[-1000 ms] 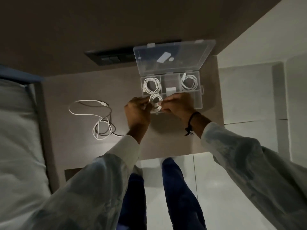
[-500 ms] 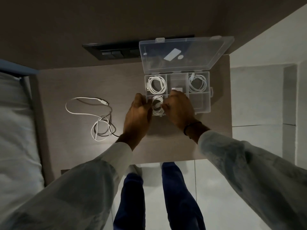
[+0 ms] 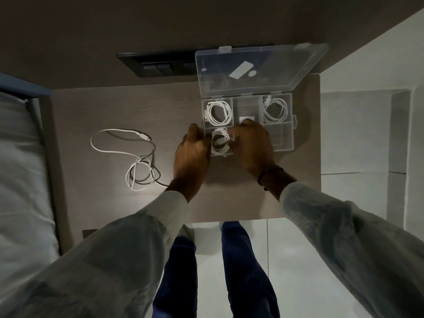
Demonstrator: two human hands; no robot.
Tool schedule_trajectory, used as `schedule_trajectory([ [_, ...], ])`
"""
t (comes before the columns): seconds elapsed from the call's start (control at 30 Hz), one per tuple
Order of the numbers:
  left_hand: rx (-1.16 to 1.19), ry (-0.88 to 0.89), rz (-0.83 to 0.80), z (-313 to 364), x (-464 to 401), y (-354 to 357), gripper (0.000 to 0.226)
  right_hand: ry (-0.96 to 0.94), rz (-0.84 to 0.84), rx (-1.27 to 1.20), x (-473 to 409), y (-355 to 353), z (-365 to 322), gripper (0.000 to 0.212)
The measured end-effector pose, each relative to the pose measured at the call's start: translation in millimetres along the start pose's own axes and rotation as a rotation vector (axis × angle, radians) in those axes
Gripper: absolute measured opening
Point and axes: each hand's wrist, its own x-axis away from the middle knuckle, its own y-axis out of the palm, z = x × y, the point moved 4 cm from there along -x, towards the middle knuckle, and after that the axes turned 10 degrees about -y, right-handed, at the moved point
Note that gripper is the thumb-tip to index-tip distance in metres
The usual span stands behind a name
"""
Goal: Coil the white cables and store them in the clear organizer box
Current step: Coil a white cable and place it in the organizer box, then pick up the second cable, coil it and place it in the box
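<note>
**Third coil going into the box**

A pale wooden bedside table (image 3: 110,111) fills the middle of the scene, with the edge of a bed (image 3: 20,157) along its left side and a dark switch panel (image 3: 158,63) on the wall behind. On the table's right half sits the clear organizer box (image 3: 281,138), its lid (image 3: 259,67) swung up and back against the wall. Both of the person's arms reach in from below in light sleeves (image 3: 339,228).

The left hand (image 3: 191,154) rests at the box's near left corner, fingers curled toward the front left compartment. The right hand (image 3: 251,143) lies over the middle of the box, its fingertips pinching a coiled white cable (image 3: 219,142) that sits in that front left compartment (whether the left fingers actually touch the coil, I cannot tell).

Two more coiled cables are already stowed: one (image 3: 218,111) in the back left compartment, another (image 3: 275,110) in the back right. A loose cable (image 3: 137,157), only half wound, lies on the table well to the left of the box. A dark band (image 3: 263,176) circles the right wrist.
</note>
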Motion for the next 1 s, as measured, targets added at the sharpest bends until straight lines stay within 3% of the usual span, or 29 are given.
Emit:
schedule_trajectory([
  [0.3, 0.353, -0.231, 0.118, -15, -5, -10, 0.011, 0.1, 0.125, -0.094, 2, -4, -2, 0.017],
  [0.47, 0.314, -0.197, 0.132, -38, 9, -33, 0.017, 0.034, 0.138, -0.201, 16, -2, -36, 0.016],
  [0.6, 0.16, -0.177, 0.172, -94, 4, -82, 0.031, -0.053, 0.029, -0.362, 7, 26, -101, 0.015],
  [0.7, 0.001, -0.096, 0.19, -129, 5, -108, 0.042, 0.05, -0.105, -0.483, -8, 59, -141, 0.031],
  [0.77, -0.075, -0.045, 0.189, -148, 9, -118, 0.05, 0.108, -0.092, -0.545, -22, 71, -158, 0.015],
  [0.8, -0.101, -0.04, 0.191, -157, 13, -122, 0.052, 0.107, -0.073, -0.526, -27, 75, -162, 0.004],
  [0.9, -0.116, -0.051, 0.171, -175, 32, -120, 0.046, 0.086, -0.114, -0.347, -25, 80, -164, 0.009],
  [1.0, -0.037, -0.054, 0.168, -177, 62, -110, 0.034, -0.057, -0.306, 0.093, 6, 83, -159, 0.027],
])
